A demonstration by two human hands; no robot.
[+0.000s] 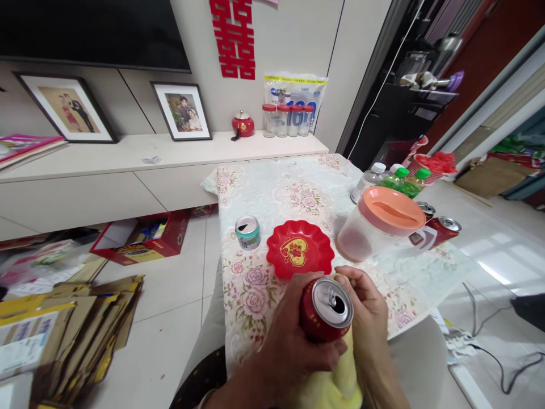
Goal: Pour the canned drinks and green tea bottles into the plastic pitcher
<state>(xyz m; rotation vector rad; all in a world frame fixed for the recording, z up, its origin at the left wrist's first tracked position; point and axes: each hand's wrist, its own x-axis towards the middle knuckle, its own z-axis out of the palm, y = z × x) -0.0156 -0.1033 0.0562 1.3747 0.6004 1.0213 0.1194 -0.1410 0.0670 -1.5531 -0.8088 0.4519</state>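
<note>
While the left hand (293, 335) wraps firmly round an opened red can (319, 324), top end up, the right hand (368, 304) clasps a yellow cloth (347, 372) just beside it, the two hands close together. Just beyond the hands, a scalloped red plate (317, 250) sits on a flowered tablecloth (266, 193). Ahead and left of the left hand stands a small green can (248, 236); ahead of the right hand stands a jug (357, 236) with an orange lid (392, 207), with capped bottles (398, 180) behind it
</note>
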